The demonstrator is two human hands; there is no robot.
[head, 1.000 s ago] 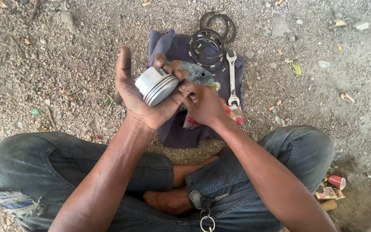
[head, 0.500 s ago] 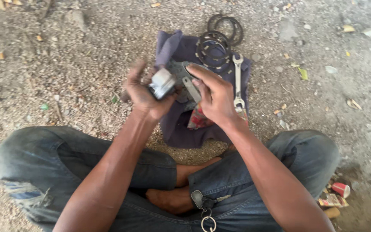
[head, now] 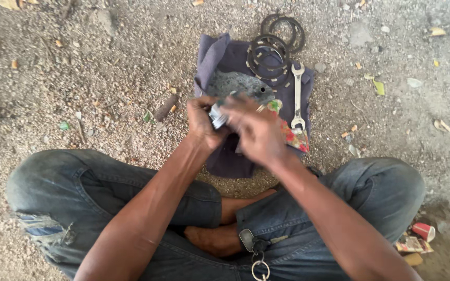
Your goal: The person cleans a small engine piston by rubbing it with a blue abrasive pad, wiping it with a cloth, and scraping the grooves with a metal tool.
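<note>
Over purple cloth (head: 225,161): hands (head: 235,127) gripping metal piston (head: 217,115).

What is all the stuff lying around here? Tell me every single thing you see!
metal part: one, silvery, mostly hidden between both hands
cloth: one, dark purple, spread on the ground
grey lump: one, grey and rough, on the cloth behind the hands
rings: several, dark, stacked at the far edge of the cloth
wrench: one, silver, on the right side of the cloth
patterned rag: one, red and green, beside the right hand
keys: one bunch, on a ring at the waist
paper cup: one, red, on the ground by the right knee
gravel ground: sandy, with dry leaves
jeans: blue, legs crossed
left hand: grip on the metal part
right hand: blurred, over the metal part
</note>
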